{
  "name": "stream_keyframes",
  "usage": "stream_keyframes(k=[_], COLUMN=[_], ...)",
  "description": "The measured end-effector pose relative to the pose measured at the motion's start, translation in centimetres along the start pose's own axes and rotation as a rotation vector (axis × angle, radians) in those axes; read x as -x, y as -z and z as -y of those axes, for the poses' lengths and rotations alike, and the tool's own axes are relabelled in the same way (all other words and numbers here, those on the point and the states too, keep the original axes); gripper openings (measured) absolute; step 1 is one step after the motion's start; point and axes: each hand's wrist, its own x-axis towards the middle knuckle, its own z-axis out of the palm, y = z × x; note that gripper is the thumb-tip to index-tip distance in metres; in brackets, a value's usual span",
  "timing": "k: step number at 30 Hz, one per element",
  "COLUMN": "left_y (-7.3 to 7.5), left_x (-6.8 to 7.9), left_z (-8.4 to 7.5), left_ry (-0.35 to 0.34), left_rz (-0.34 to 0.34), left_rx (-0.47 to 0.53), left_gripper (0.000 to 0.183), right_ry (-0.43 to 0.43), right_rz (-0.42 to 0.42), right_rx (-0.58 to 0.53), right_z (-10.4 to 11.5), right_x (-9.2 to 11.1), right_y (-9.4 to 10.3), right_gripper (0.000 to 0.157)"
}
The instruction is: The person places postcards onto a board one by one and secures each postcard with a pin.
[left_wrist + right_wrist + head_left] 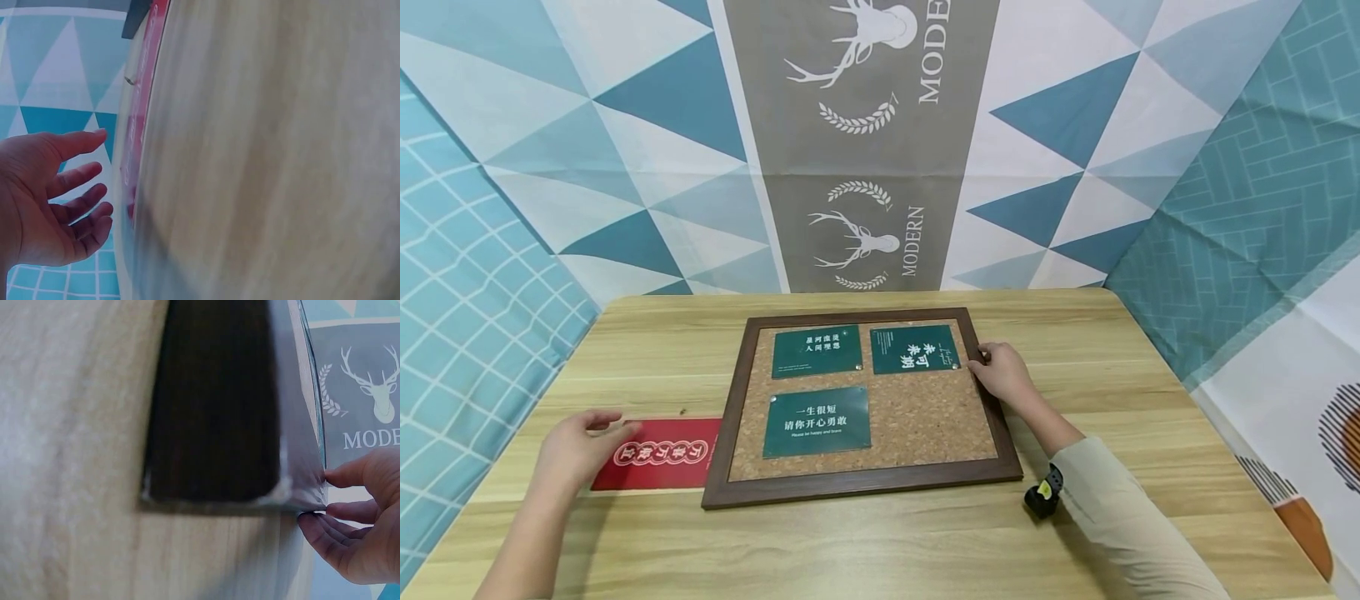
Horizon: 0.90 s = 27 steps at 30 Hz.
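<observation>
A brown-framed corkboard (932,417) lies on the table, holding three dark green cards: one at upper left (827,360), one at upper right (895,360), and one at lower left (842,437). Silver pins show at card corners. My right hand (1006,375) grips the frame's right side; in the right wrist view its thumb and fingers meet the frame (300,456) edge. My left hand (572,450) hovers, fingers loosely bent and holding nothing, by the left end of a red card (655,475) with pale lettering. That card's right end meets the frame's left side.
The wood-grain table (880,542) carries everything. A black band with a small device (1042,497) is on the right wrist. Behind the table hangs a patterned cloth (865,150) with deer heads and triangles. A tiny dark speck (682,411) lies above the red card.
</observation>
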Motion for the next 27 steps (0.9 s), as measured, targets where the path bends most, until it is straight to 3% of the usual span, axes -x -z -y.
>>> stream_keyframes(k=[9,27], left_y=[0.13,0.12], left_x=[-0.27,-0.67], left_z=[0.73,-0.05], left_ry=[0.029,0.056], left_rz=[0.059,0.114], left_rx=[-0.037,-0.064], left_gripper=[0.077,0.066], right_ry=[0.001,0.017], right_rz=[-0.003,-0.013], right_rx=[-0.003,-0.007], right_z=[-0.22,-0.18], right_x=[-0.01,0.04], right_y=[-0.12,0.00], right_gripper=[0.048,0.046])
